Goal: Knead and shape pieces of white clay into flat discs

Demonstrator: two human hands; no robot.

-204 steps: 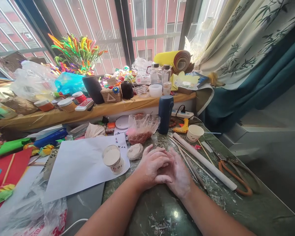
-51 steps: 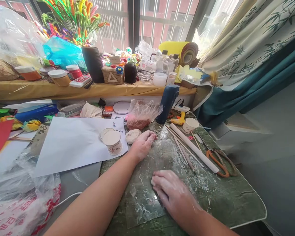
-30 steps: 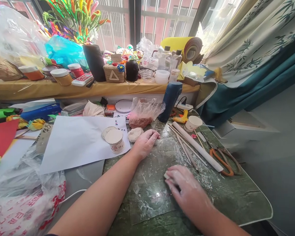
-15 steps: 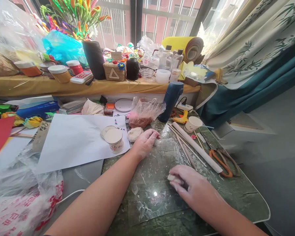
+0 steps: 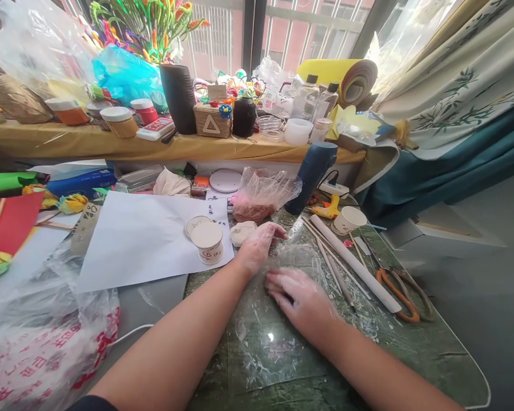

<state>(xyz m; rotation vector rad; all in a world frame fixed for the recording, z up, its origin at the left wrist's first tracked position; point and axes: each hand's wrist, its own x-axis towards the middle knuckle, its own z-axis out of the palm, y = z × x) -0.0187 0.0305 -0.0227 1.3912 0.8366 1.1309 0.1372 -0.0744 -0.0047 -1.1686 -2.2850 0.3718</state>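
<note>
My right hand (image 5: 302, 299), dusted with white, is curled low over a clear plastic sheet (image 5: 261, 331) smeared with white residue. Its fingers cover the piece of white clay that showed in it earlier. Just beyond, my left hand (image 5: 259, 248) rests at the sheet's far left edge, its fingers bent and apart, with nothing visible in them. Beside its wrist sits a lump of white clay (image 5: 243, 233). To the left, a paper cup (image 5: 208, 245) with a pale top stands on a white paper sheet (image 5: 132, 240).
Thin sticks and a long white roller (image 5: 355, 262) lie to the right, beside orange-handled scissors (image 5: 398, 294). Farther back are a second paper cup (image 5: 349, 220), a yellow glue gun (image 5: 328, 207), a dark blue bottle (image 5: 310, 177) and a bagged reddish-brown mass (image 5: 255, 208).
My right hand has moved left and away from me, close to my left hand, and its clay no longer shows. My left hand's fingers have spread a little. The view has turned slightly left.
</note>
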